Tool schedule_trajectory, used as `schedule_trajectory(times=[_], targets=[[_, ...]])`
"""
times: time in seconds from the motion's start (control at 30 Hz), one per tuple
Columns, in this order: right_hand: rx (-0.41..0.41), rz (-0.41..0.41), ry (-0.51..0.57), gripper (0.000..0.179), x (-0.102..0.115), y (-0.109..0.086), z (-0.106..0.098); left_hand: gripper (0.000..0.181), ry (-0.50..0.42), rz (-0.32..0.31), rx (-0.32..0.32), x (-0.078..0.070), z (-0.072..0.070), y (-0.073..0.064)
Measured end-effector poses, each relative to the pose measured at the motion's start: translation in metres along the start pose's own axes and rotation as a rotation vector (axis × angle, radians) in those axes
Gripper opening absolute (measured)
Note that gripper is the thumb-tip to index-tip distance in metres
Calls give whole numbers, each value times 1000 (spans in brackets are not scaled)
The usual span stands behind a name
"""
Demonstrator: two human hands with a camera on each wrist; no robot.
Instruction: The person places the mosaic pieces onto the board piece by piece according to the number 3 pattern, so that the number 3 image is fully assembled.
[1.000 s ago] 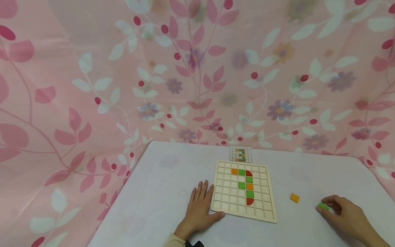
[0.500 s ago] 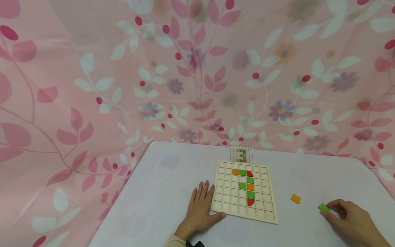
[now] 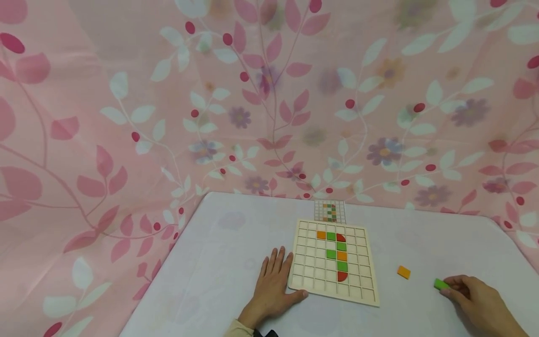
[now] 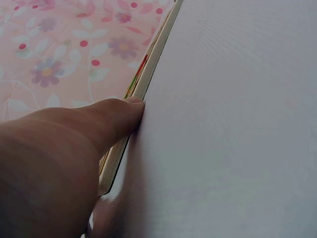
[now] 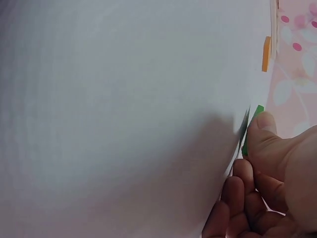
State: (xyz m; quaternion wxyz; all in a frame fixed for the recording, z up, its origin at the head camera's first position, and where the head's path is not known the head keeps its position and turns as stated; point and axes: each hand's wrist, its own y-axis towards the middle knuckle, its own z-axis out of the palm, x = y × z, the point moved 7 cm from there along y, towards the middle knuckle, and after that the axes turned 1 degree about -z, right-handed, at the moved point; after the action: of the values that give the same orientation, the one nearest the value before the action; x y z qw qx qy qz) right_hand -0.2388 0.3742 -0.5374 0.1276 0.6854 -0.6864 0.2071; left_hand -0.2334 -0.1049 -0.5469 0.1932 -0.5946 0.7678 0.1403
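My left hand (image 3: 273, 286) lies flat with straight fingers along the left edge of the wooden grid board (image 3: 311, 281). Its thumb touches the board's near edge, as the left wrist view also shows. Orange, green and red tiles sit in the board's cells; a green tile (image 3: 342, 266) and a half-rounded red tile (image 3: 342, 276) are lowest. At the right, my right hand (image 3: 480, 297) pinches a loose green tile (image 3: 440, 284) between thumb and fingers, low over the table. In the right wrist view the green tile (image 5: 259, 110) shows past the thumb, tilted, with its shadow beside it.
A loose orange tile (image 3: 404, 272) lies on the white tabletop (image 3: 219, 262), between the board and my right hand. Behind the board is a small pattern card (image 3: 330, 211) with a printed grid of coloured squares. A pink floral cloth (image 3: 261, 93) hangs at the table's far side.
The green tile has tilted in my right hand's fingers, and that hand has shifted slightly right. My left hand and the board stay in place.
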Motion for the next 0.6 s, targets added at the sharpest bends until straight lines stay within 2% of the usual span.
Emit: schedule_trajectory(times=[0.27,0.6], targets=[[-92,-19,40,39,15,-2,-1,104,18,10,-7,0,0,0],[-122,-98,50,34,49,0,6,105,5,1,3,0,1,-1]])
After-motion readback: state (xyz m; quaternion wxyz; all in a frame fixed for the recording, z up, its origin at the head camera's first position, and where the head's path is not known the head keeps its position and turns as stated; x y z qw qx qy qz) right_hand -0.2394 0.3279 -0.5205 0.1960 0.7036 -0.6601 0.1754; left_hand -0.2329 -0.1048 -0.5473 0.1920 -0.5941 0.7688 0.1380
